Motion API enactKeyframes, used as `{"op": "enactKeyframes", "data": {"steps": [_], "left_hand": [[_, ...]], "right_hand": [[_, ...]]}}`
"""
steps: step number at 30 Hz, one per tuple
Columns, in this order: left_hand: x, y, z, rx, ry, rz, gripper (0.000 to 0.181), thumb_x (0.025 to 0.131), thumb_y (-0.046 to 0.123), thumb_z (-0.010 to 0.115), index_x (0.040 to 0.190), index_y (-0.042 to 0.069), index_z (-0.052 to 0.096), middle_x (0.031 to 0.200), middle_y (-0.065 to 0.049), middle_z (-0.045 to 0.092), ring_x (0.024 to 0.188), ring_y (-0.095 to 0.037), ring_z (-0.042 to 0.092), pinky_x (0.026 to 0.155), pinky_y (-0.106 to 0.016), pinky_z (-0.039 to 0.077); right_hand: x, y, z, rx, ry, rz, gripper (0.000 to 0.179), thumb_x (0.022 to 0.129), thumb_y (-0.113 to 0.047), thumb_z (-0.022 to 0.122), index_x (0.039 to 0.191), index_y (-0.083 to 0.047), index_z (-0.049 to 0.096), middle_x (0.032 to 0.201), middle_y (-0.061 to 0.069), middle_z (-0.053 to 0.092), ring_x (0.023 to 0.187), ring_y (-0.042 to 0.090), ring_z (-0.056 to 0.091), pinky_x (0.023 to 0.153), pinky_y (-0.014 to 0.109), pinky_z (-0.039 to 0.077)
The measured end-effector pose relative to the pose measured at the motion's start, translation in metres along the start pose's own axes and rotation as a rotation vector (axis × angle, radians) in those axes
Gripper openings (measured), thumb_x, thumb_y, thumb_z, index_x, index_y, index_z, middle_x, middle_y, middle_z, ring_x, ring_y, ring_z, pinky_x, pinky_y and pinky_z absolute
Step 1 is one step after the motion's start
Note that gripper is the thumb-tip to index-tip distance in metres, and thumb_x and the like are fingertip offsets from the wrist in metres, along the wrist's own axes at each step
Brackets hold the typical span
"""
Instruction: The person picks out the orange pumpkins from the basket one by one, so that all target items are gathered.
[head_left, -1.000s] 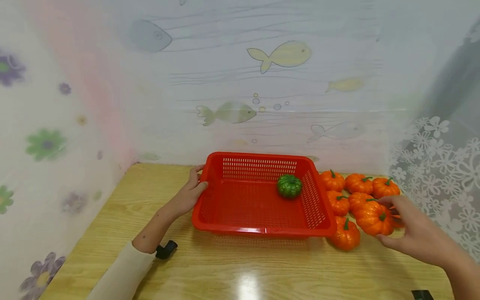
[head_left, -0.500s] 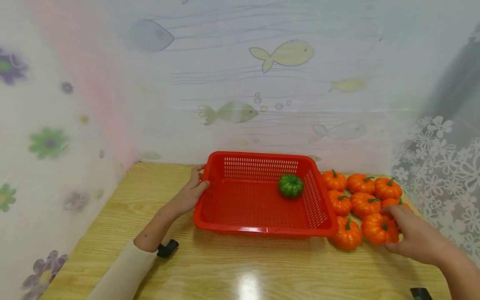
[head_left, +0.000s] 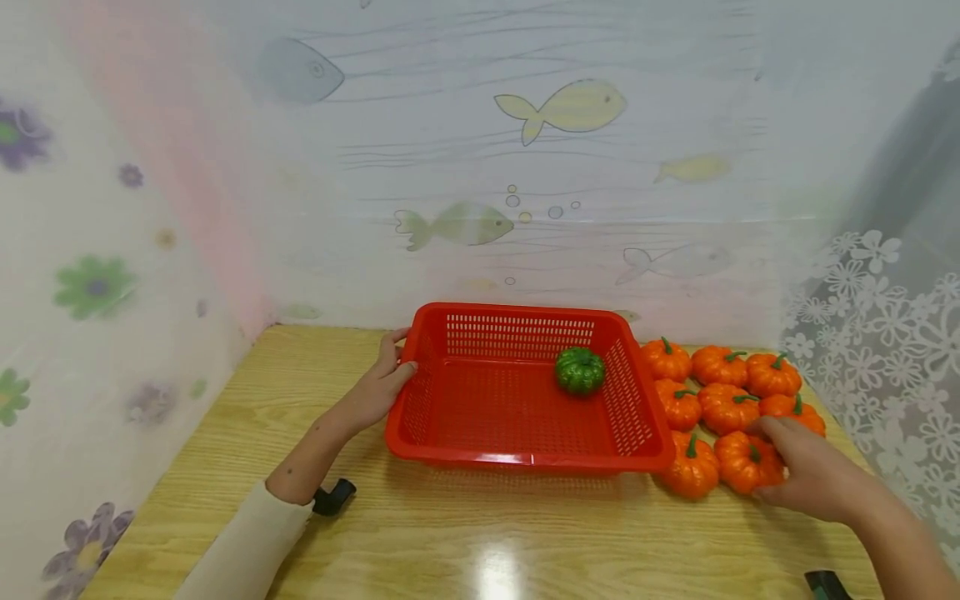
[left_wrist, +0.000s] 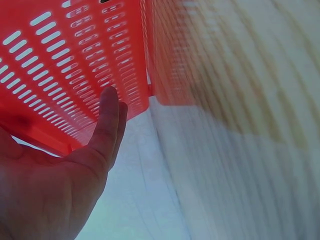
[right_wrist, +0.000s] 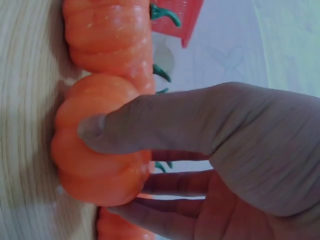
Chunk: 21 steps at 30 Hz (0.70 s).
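Observation:
A red plastic basket (head_left: 517, 460) stands on the wooden table with one small green pumpkin (head_left: 580, 371) inside, toward its right wall. My left hand (head_left: 375, 392) holds the basket's left side, thumb over the rim; in the left wrist view its fingers lie along the slotted outer wall. At the front of the orange group, my right hand (head_left: 813, 471) grips a small orange pumpkin (right_wrist: 95, 170) between thumb and fingers. That pumpkin sits low at the table, close beside another orange pumpkin (head_left: 690, 467) in the front row.
Several more orange pumpkins with green stems, such as the back left one (head_left: 666, 360), stand in rows right of the basket. A black object (head_left: 334, 497) is by the left sleeve, another (head_left: 827, 585) at the lower right. A fish-patterned wall covering (head_left: 562, 267) closes off the back.
My right hand has lowered the orange pumpkin from above the group to the front row, then shifted it slightly left toward its neighbour. The left hand and basket stay in place.

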<state>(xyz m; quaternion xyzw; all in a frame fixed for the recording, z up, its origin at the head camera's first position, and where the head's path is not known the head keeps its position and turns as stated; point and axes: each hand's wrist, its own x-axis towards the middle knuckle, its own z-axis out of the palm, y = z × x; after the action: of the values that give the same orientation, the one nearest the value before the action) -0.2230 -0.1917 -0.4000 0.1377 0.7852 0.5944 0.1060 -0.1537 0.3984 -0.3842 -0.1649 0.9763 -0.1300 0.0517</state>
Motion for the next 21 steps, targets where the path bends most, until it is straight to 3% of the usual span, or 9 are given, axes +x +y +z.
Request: {"op": "enactKeyframes", "data": {"steps": [6,12,16,21], "left_hand": [[-0.001,0.0,0.0,0.007,0.003,-0.005,0.061,0.115,0.022,0.036,0.166,0.017,0.003,0.152,-0.023,0.035,0.12,-0.044,0.064,0.088,-0.045,0.063],[-0.003,0.002,-0.001,0.039,0.013,-0.006,0.062,0.115,0.022,0.039,0.166,0.016,0.006,0.151,-0.023,0.036,0.119,-0.042,0.064,0.088,-0.045,0.063],[-0.006,0.005,-0.003,0.082,0.027,-0.019,0.064,0.114,0.023,0.043,0.168,0.015,0.009,0.151,-0.023,0.037,0.122,-0.041,0.062,0.09,-0.045,0.063],[-0.012,0.009,-0.008,0.166,0.067,-0.029,0.066,0.115,0.032,0.04,0.17,0.015,0.008,0.156,-0.02,0.036,0.131,-0.041,0.056,0.103,-0.053,0.056]], "right_hand": [[0.0,-0.002,-0.001,-0.004,-0.006,0.01,0.078,0.067,-0.021,0.099,0.128,0.007,0.06,0.121,0.029,0.064,0.11,0.051,0.063,0.092,0.068,0.051],[-0.004,-0.003,-0.008,0.017,0.006,0.013,0.08,0.074,-0.024,0.097,0.135,0.011,0.058,0.126,0.032,0.062,0.11,0.05,0.064,0.089,0.066,0.054],[-0.005,-0.006,-0.006,-0.006,0.143,-0.026,0.069,0.08,-0.017,0.091,0.134,0.011,0.058,0.126,0.034,0.062,0.111,0.053,0.061,0.087,0.068,0.053],[0.001,-0.011,0.002,0.038,0.364,-0.085,0.056,0.085,-0.006,0.084,0.133,0.007,0.059,0.126,0.031,0.058,0.112,0.051,0.056,0.085,0.069,0.049]]}}
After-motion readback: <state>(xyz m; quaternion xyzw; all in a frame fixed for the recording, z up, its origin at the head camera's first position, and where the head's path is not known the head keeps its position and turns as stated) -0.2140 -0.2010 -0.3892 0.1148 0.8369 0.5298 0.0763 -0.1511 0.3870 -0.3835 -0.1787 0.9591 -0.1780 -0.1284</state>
